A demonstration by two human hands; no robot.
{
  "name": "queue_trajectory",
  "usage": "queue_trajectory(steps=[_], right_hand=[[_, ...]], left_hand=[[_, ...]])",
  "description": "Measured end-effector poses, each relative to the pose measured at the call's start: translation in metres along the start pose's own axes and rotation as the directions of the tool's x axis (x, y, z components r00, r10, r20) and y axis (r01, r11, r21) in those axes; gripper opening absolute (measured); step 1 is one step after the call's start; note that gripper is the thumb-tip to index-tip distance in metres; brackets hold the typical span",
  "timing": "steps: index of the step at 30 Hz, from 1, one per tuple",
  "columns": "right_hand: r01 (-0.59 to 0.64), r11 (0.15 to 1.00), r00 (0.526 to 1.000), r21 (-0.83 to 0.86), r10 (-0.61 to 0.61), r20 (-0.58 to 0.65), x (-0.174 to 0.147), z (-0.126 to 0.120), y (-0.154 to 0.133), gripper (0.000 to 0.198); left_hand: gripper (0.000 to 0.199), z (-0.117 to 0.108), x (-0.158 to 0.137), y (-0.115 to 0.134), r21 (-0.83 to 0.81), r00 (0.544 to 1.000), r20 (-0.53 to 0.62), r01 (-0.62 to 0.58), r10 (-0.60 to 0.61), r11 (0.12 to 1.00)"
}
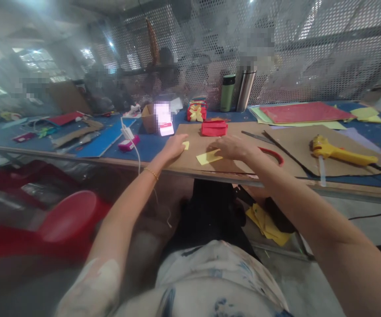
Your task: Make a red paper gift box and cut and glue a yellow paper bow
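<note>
My left hand [174, 149] rests low over the brown cardboard sheet [190, 132], its fingers closed on a small piece of yellow paper [186, 145] that sticks out at the fingertips. To its right, my right hand [230, 147] bends over the right end of a yellow paper strip [206, 158]; its curled fingers grip there, and the fingertips are partly hidden. Just behind the right hand sits a folded red paper piece [214, 128]. Scissors with a red handle [274, 155] lie partly under the right forearm, their blades pointing away.
A yellow hot glue gun [345, 154] with its cord lies on the right. Behind stand a green flask [227, 93], a steel bottle [246, 91], a small red-and-yellow paper model [196, 110] and a lit phone [164, 119]. A white cable [138, 155] hangs over the table edge.
</note>
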State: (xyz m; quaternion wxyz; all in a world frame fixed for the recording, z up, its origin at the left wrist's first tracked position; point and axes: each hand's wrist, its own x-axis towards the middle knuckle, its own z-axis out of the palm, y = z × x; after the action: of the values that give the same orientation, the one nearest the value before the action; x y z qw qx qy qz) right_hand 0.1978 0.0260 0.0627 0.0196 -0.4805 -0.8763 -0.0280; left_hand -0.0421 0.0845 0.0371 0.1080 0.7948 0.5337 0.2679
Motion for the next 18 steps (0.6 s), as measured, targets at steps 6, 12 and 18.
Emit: queue_trajectory(steps=[6,12,18], right_hand=[[-0.073,0.989,0.997,0.128,0.069,0.035,0.006,0.008,0.016,0.029],[-0.06,0.942,0.99,0.329,0.099,-0.102,-0.006,0.012,0.024,0.014],[0.139,0.508,0.914,0.85,0.265,-0.308,-0.028,0.023,0.008,0.032]], left_hand=[[0.048,0.003,-0.009,0.005,0.113,1.0,0.009,-0.027,0.026,0.993],[0.03,0.0,-0.014,0.014,0.129,0.991,-0.1,-0.073,0.086,0.989],[0.032,0.017,-0.064,0.042,-0.564,0.945,-0.32,-0.13,-0.071,0.815]])
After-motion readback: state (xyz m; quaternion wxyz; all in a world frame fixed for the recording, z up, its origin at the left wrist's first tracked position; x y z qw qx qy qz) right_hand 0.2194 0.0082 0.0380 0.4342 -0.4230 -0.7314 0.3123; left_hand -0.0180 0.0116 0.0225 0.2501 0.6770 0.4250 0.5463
